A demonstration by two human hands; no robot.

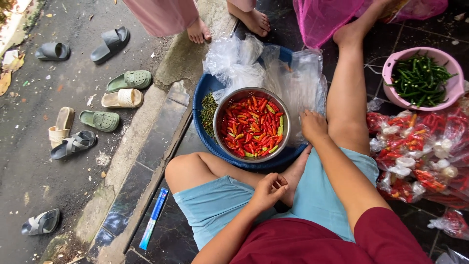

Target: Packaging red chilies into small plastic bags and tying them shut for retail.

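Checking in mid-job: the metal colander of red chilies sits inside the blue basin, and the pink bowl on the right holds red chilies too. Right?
Not quite. The head view shows the pink bowl on the right holds green chilies, not red ones. The rest stands: the metal colander of red chilies sits inside the blue basin.

Shiny metal bowl (252, 125), glossy red chillies (250, 128), crinkled clear plastic bags (273, 68), blue plastic basin (201, 102)
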